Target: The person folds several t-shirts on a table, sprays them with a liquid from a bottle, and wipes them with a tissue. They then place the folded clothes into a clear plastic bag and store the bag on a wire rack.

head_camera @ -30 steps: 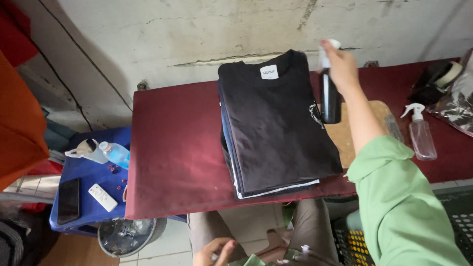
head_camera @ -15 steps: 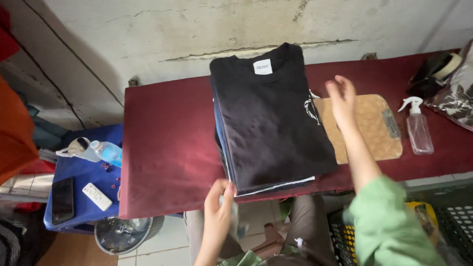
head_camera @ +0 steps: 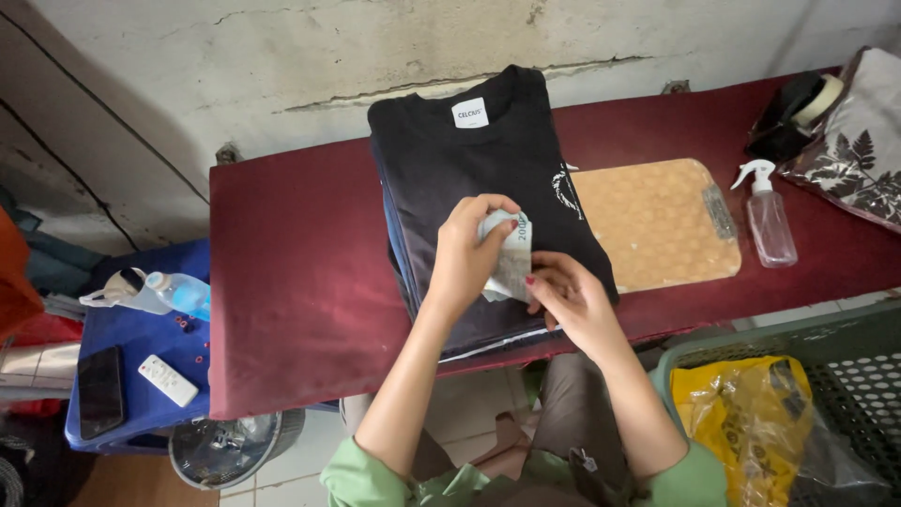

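Both hands meet over the front part of a stack of folded dark shirts [head_camera: 479, 188] that lies near the middle of the bench [head_camera: 291, 282], its collar end toward the back edge by the wall. The left hand [head_camera: 466, 255] is curled, fingers and thumb pinching a folded banknote [head_camera: 510, 258] at its upper end; the right hand [head_camera: 571, 300] is half closed, its fingertips gripping the note's lower edge from the other side. The note stands just above the top shirt, a black one with a white neck label and a small white print at its right edge. Just right of the stack a tan board [head_camera: 657, 225] with a metal clip lies flat, and beyond it a clear spray bottle [head_camera: 768, 218] stands toward the bench's right end, near a patterned bag [head_camera: 859, 150]. Off the left end a blue tray [head_camera: 141, 366] holds a phone, a remote and a bottle. Below the front right corner sits a green basket [head_camera: 845, 338] with a yellow plastic bag [head_camera: 741, 413].
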